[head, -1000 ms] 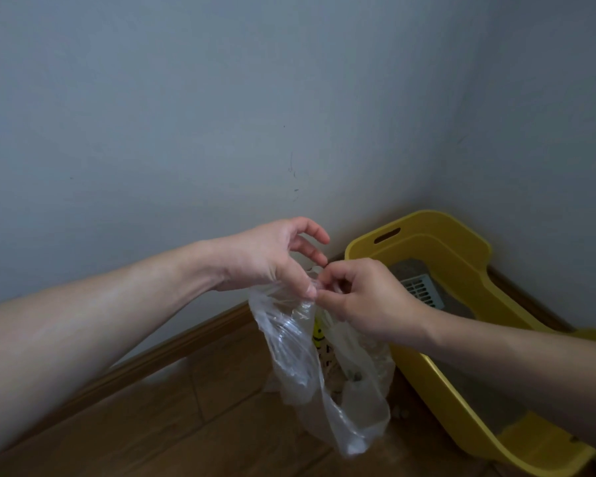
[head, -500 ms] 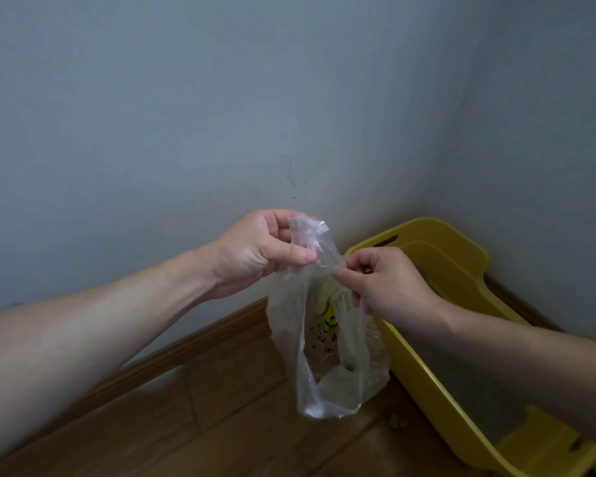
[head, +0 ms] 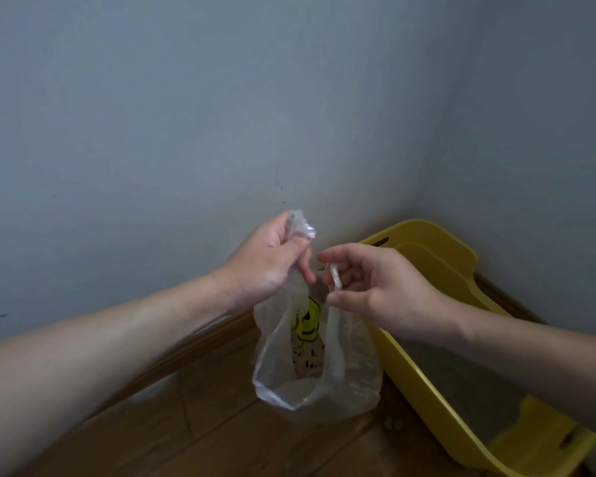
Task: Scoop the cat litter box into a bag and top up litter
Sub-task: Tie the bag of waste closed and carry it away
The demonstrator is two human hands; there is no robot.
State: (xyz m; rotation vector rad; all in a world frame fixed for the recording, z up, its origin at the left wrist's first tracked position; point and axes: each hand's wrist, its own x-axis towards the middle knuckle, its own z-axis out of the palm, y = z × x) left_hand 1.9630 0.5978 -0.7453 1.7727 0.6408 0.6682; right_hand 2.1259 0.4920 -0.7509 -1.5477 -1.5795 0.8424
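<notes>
A clear plastic bag [head: 353, 380] with a yellow smiley print hangs in the air in front of the wall corner. My left hand [head: 269, 266] pinches one handle, whose crumpled end sticks up above my fingers. My right hand [head: 375, 287] holds the other handle strip between thumb and curled fingers. The two handles are a little apart, and the bag's mouth gapes between them. Something dark lies in the bag's bottom. The yellow litter box [head: 437, 259] stands on the floor to the right, against the corner, with grey litter inside, partly hidden by my right forearm.
Grey walls meet in a corner behind the box. A wooden skirting board [head: 186, 352] runs along the left wall above the wooden floor [head: 221, 432]. A few litter grains [head: 393, 423] lie on the floor beside the box.
Both hands have risen with the bag and then drawn slightly apart, each with its own handle. The view has tilted up, so more wall shows.
</notes>
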